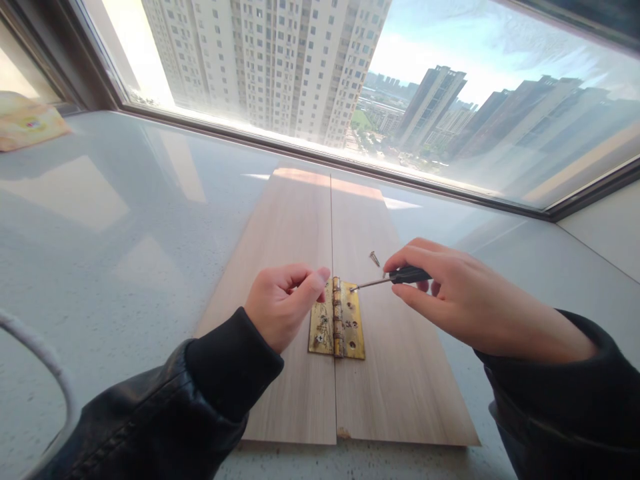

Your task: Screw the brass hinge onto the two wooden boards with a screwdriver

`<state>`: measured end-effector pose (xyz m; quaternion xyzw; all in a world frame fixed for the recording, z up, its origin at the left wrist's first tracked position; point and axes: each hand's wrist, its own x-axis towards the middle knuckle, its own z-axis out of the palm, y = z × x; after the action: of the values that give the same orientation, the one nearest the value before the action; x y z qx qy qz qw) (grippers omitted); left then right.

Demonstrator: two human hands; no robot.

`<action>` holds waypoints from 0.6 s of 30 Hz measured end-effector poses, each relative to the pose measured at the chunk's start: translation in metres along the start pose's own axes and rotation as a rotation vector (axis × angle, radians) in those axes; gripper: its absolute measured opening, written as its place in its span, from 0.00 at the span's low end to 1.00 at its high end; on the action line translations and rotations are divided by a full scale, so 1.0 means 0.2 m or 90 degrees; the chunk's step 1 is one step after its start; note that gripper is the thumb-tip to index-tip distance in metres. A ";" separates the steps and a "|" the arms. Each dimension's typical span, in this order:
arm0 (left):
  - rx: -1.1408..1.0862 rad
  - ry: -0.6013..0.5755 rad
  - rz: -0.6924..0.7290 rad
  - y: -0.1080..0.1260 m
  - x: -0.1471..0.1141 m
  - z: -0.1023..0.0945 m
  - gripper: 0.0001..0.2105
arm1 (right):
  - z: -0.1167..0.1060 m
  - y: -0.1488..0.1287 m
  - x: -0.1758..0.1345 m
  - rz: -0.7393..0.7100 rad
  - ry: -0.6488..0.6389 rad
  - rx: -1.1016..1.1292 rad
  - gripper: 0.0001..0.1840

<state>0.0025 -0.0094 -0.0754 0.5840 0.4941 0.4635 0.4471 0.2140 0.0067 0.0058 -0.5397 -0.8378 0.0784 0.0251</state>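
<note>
The right hand (453, 293) pinches a screwdriver (407, 275), brass hinge (338, 327) at 8 o'clock from that hand; the left hand (283, 303) curls, hinge at 4 o'clock, contents I cannot tell.

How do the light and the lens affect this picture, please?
Head view: daylight leaves pale patches on the speckled white surface; head view: the nearest apartment tower leans, probably from lens distortion; head view: the butt hinge looks slightly soft.
</note>
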 end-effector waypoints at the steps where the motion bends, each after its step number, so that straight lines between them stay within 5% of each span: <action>1: 0.000 -0.001 0.000 0.00 0.00 0.00 0.18 | 0.00 0.00 0.00 -0.032 0.005 0.010 0.09; 6: 0.005 -0.002 0.003 0.01 0.00 0.00 0.18 | 0.01 -0.01 0.01 -0.165 0.055 0.075 0.11; 18: -0.013 0.000 0.004 0.00 0.00 0.00 0.18 | 0.01 0.00 0.02 -0.130 0.106 0.035 0.06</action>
<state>0.0031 -0.0095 -0.0749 0.5813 0.4874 0.4697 0.4516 0.2120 0.0089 0.0033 -0.4554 -0.8809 0.0534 0.1172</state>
